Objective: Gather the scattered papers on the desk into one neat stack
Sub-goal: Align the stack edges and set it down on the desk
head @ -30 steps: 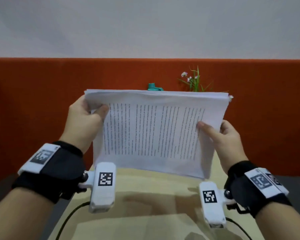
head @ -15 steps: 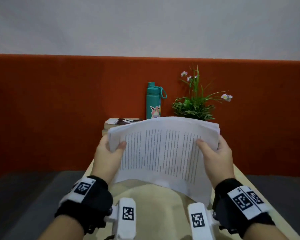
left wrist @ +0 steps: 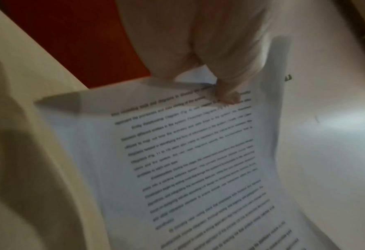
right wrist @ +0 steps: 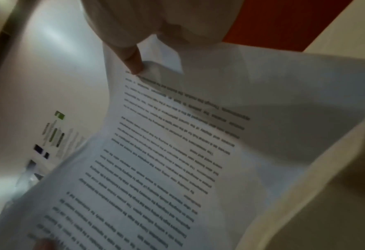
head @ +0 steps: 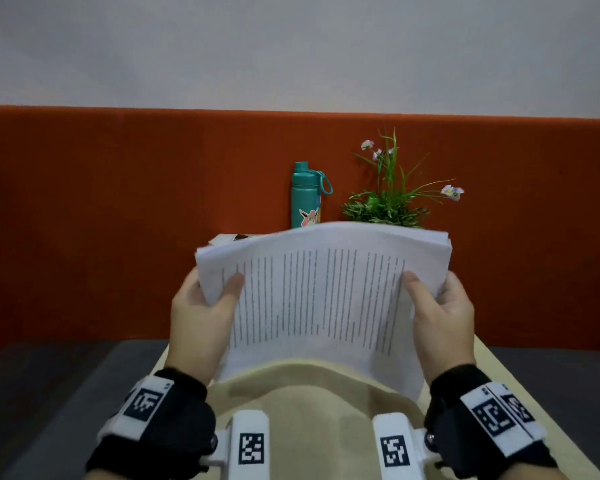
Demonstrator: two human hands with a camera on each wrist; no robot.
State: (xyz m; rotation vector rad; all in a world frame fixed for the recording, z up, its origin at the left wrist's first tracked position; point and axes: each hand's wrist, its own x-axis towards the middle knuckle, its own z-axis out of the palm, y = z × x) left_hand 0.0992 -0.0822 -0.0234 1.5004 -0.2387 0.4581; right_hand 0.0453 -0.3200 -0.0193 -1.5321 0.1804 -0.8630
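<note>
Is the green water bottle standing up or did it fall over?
Standing up. The green water bottle stands upright at the back of the desk, lid on top, left of the plant.

Matt white printed paper stack (head: 326,299), smooth pale beige wooden-looking desk top (head: 312,396), glossy teal metal-looking bottle (head: 305,197), matt orange-red cloth-like partition (head: 118,209)

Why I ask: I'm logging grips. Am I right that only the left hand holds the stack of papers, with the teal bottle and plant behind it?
Not quite: both hands hold it. The head view shows the left hand and the right hand gripping opposite sides of the stack of papers. The teal bottle and plant do stand behind.
</note>
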